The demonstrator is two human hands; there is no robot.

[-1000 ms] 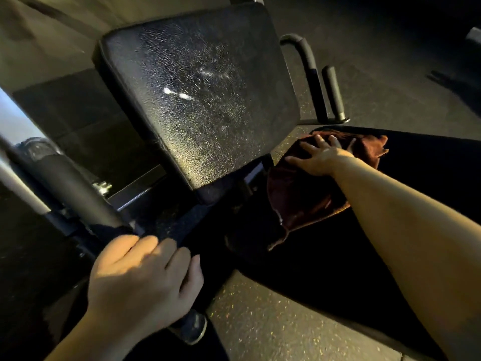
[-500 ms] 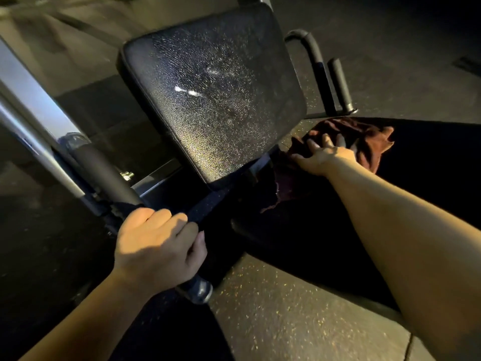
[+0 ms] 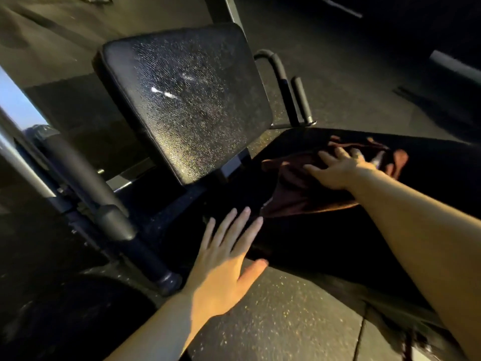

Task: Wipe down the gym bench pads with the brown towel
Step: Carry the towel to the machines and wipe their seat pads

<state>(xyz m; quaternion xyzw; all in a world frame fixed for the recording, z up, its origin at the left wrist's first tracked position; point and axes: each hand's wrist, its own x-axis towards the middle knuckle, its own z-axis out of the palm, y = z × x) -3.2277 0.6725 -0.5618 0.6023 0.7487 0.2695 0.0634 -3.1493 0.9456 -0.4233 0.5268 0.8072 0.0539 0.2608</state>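
Observation:
The brown towel [image 3: 299, 188] lies spread on the black seat pad [image 3: 338, 243] of the gym bench. My right hand [image 3: 338, 169] presses flat on the towel with fingers spread. My left hand [image 3: 226, 259] is open, fingers straight, laid at the seat pad's near left edge, just below the towel's hanging corner. The tilted black back pad [image 3: 187, 100] stands behind, its cracked surface glinting.
A padded black handle [image 3: 86, 183] on a grey steel frame runs along the left. Two more black grips [image 3: 291, 92] stand behind the seat. Speckled rubber floor [image 3: 286, 321] lies below. The surroundings are dark.
My left hand let go of the left handle and moved right onto the seat pad's edge, now open. My right hand slid the towel right and back across the seat.

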